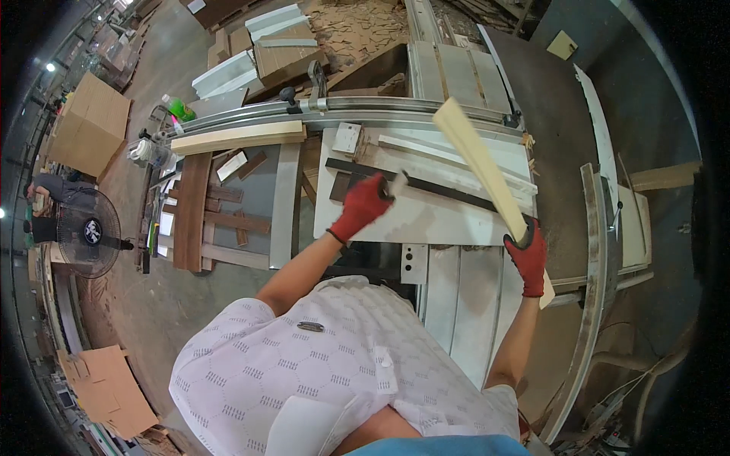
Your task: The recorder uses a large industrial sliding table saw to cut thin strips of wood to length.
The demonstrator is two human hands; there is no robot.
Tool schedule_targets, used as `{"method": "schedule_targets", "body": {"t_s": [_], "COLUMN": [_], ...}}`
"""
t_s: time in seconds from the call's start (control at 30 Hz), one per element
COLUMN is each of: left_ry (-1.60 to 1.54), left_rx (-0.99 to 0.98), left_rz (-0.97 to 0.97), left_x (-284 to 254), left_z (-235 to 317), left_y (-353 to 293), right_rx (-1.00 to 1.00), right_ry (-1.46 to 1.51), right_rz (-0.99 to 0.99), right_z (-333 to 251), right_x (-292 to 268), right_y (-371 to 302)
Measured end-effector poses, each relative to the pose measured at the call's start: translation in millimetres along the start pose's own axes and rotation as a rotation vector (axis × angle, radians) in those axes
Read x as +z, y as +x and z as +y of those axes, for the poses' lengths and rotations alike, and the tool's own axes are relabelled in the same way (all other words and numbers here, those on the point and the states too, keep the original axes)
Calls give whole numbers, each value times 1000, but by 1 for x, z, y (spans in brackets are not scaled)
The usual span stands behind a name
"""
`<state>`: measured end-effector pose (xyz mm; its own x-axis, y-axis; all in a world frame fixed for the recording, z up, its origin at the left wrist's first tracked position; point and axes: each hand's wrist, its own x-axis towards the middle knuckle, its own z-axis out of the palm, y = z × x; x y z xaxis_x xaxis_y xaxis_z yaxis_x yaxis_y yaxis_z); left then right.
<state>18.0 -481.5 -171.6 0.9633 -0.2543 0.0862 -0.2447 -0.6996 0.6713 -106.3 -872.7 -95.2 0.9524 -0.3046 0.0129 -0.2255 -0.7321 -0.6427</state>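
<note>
From the head, one fisheye looks down — shirt (251,372) close below.

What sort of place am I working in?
Probably a woodworking shop: your right hand holds a pale wooden board, brown planks lie to the left, and brown scraps lie heaped beyond.

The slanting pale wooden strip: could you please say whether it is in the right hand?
In: the right hand grips the strip at its near end.

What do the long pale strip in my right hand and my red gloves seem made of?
Long pale strip: probably bare wood; yellowish, matte, no varnish shine visible. Red gloves: likely knit fabric, matte and close-fitting; the dark palm sides may be rubber-coated, but that's unclear.
</note>
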Motion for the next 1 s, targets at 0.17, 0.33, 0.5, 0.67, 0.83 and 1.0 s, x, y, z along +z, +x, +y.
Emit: {"method": "schedule_targets", "body": {"t_s": [0.17,0.33,0.5,0.67,0.83,1.0], "left_ry": [8,281,289,256,244,425], "left_rx": [-136,-130,-265,177,685,527], "left_rz": [267,230,188,307,-111,-398], "left_x": [-35,-6,0,-6,18,45], "left_z": [-30,-67,-55,-24,7,1], "left_y": [77,112,107,98,129,152], "right_rx": [-322,-308,-456,-502,-474,-386], "right_ry": [-139,-277,-351,-495,-434,-604], "right_rz": [-187,-394,-367,-352,-191,-88], "right_z": [5,5,11,2,11,13], "right_x": [8,38,66,83,98,101], "right_y": [57,127,158,160,148,144]}}
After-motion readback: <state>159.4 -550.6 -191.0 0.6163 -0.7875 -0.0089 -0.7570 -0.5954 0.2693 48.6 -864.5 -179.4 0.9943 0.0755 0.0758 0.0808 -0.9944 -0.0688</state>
